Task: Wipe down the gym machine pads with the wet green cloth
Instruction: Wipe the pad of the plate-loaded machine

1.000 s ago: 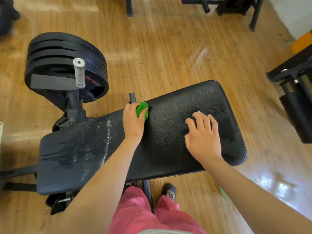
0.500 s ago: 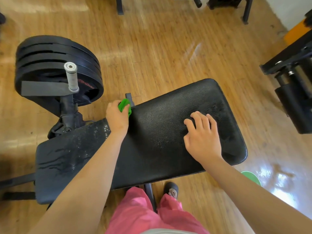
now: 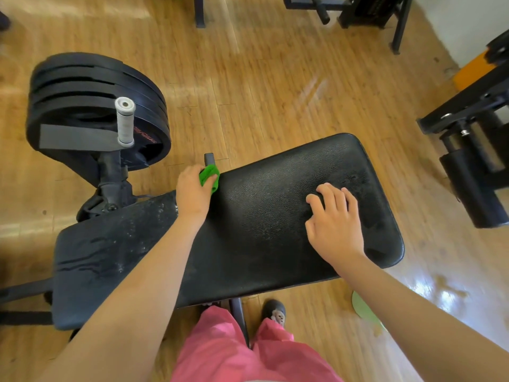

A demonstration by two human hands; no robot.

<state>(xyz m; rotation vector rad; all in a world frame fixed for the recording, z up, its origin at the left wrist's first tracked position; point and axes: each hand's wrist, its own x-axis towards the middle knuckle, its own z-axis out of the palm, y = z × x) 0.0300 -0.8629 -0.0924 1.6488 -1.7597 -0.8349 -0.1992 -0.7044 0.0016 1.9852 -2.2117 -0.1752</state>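
Note:
A long black bench has two pads: a large right pad (image 3: 275,216) and a wet, streaked left pad (image 3: 110,249). My left hand (image 3: 192,191) grips the bunched green cloth (image 3: 209,175) at the far edge of the bench, where the two pads meet. Most of the cloth is hidden under my fingers. My right hand (image 3: 334,224) rests on the right pad with its fingers bent and fingertips down, and it holds nothing.
A stack of black weight plates (image 3: 91,106) with a white-gripped handle (image 3: 125,121) stands left of the bench. Black machine frames sit at the right (image 3: 473,150) and top (image 3: 358,12). A pale green disc (image 3: 363,310) lies on the wooden floor near my foot.
My left hand slid the green cloth leftward along the far edge from the right pad to the gap between the pads. My right hand stayed in place.

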